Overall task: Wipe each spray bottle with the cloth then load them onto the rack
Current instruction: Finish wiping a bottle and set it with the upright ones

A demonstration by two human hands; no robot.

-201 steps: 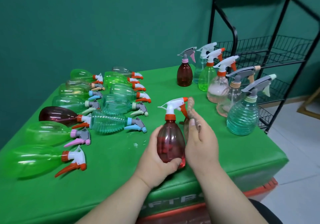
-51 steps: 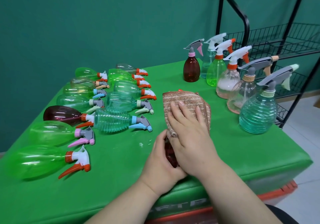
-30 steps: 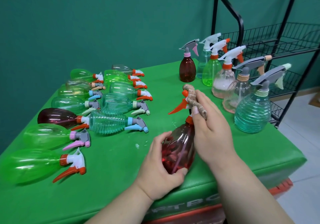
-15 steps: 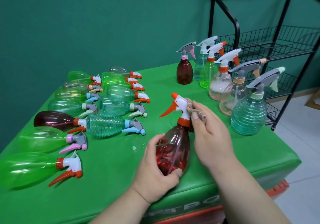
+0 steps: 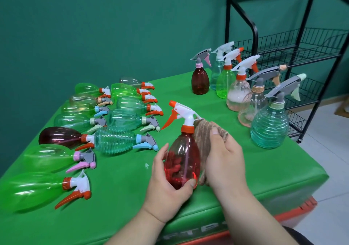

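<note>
A red spray bottle (image 5: 184, 155) with a white and orange trigger head stands upright near the table's front edge. My left hand (image 5: 166, 186) grips its lower body from the left. My right hand (image 5: 225, 161) holds a brown striped cloth (image 5: 204, 133) against the bottle's right side, the cloth reaching up to the neck. Several upright spray bottles (image 5: 269, 123) stand at the table's right. Several more spray bottles (image 5: 115, 140) lie on their sides at the left. The black wire rack (image 5: 294, 50) stands behind the table at the right, its visible shelves bare.
The table (image 5: 264, 176) is covered in green cloth, with an orange edge below the front. A green wall rises behind it. White floor tiles show at the far right, beside the rack's wheel.
My right hand has slid the cloth down from the trigger head to the bottle's side. The bottle now stands more upright, still gripped by my left hand.
</note>
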